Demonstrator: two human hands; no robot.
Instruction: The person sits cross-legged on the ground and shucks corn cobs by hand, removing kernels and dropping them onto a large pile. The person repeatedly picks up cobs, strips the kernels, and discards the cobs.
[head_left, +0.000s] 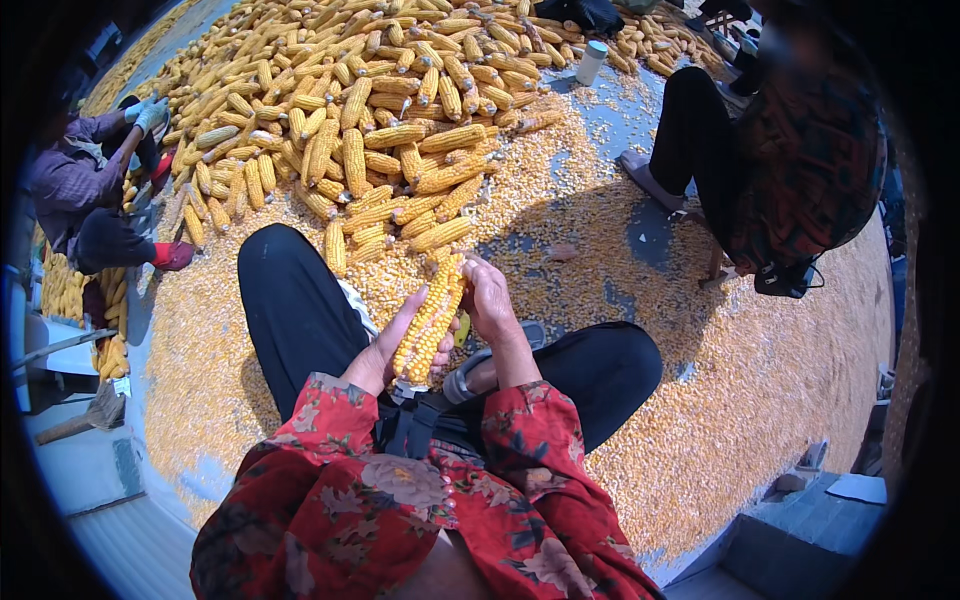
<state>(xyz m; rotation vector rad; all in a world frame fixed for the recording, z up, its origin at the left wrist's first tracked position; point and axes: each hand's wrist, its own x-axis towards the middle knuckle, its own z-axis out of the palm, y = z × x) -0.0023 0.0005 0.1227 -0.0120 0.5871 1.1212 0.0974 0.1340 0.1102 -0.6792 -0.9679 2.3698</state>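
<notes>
A yellow corn cob (429, 322) is tilted between my hands above my lap, with bare strips between some rows of kernels. My left hand (401, 330) holds it from the left, thumb along its side and fingertips showing on the right. At the cob's far upper end, my right hand (489, 296) presses against the kernels; its fingertips are partly hidden. Loose corn kernels (375, 289) cover the ground beneath. Just beyond my hands lie whole cobs (441, 234) at the near edge of a large corn pile (330, 105).
A person (82, 187) in gloves sits left of the pile. Another person (795, 165) sits at the right. A white cylindrical container (592, 63) stands by the pile's far right. A brush (94, 416) lies at left; a ledge (802, 517) borders the kernels at lower right.
</notes>
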